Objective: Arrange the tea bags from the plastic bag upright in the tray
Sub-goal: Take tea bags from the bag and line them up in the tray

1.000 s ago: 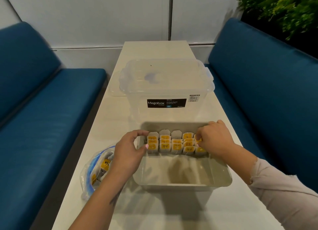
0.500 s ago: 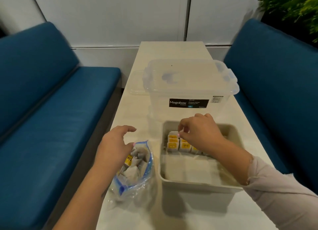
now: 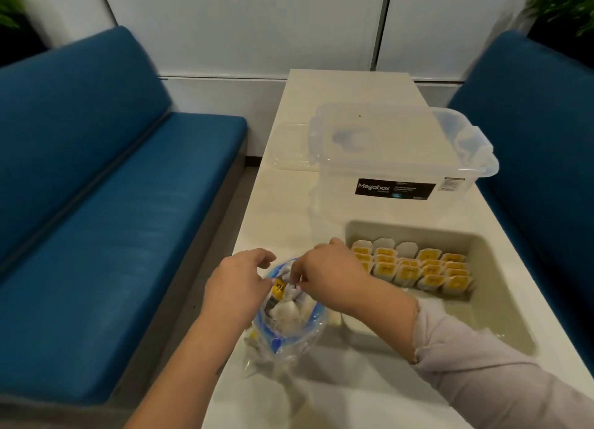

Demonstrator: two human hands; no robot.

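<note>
Lower centre of the frame: a clear plastic bag (image 3: 283, 342) with a blue zip rim lies on the pale table (image 3: 337, 396), its mouth turned upward and loose tea bags (image 3: 286, 309) heaped inside, one showing a yellow tag. The left hand (image 3: 236, 289) rests at the left side of the bag's mouth with curled fingers; whether it grips the rim or merely touches it cannot be told. The right hand (image 3: 331, 276), reaching across from a light sleeve (image 3: 482, 370) at lower right, has its fingertips drawn together at the bag's opening, apparently pinching something there; the object pinched is hidden by the fingers. Just right of the bag, at centre right, stands a beige tray (image 3: 501, 306); upright rows of yellow-tagged tea bags (image 3: 414, 268) fill its far end, while its near part holds none. Beyond the tray, a transparent storage box (image 3: 401, 158) with a clip-on lid and a black label reading "Megabox" stands on the table. Blue upholstered benches flank the table, the left bench (image 3: 106, 210) and the right bench (image 3: 540, 133). Upper frame: a white panelled wall (image 3: 241, 23), with green foliage (image 3: 565, 1) at the upper right corner.
</note>
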